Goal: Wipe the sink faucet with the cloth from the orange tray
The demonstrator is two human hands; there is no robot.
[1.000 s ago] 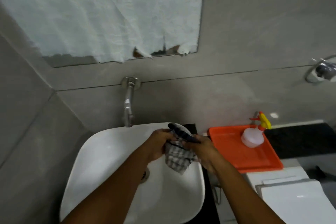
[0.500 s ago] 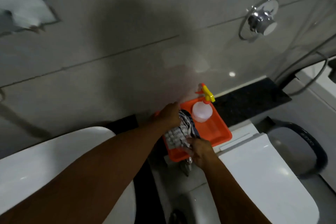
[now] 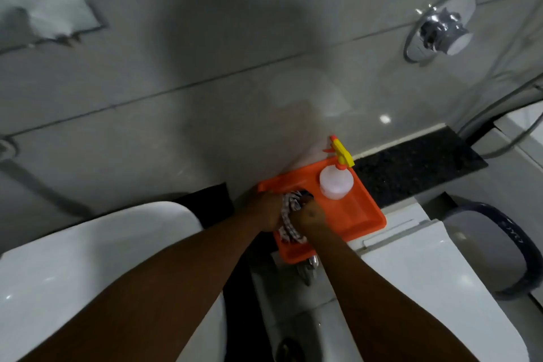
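The checked cloth (image 3: 289, 225) is bunched between both hands over the left part of the orange tray (image 3: 357, 216). My left hand (image 3: 264, 210) grips its left side and my right hand (image 3: 310, 214) grips its right side. The cloth's lower end hangs down onto the tray's front corner. Only the wall flange of the faucet (image 3: 7, 148) shows at the far left edge, with its shadow below it. The white sink basin (image 3: 97, 247) fills the lower left.
A white spray bottle (image 3: 336, 182) with a yellow and orange trigger stands in the tray's back corner. A white toilet tank lid (image 3: 435, 282) lies to the right below the tray. A chrome wall valve (image 3: 440, 31) sits upper right, a black ledge (image 3: 411, 167) behind the tray.
Both hands carried the cloth from above the sink to the right, onto the orange tray. My view swung right, so the faucet left the middle of the picture. The hands have closed in together.
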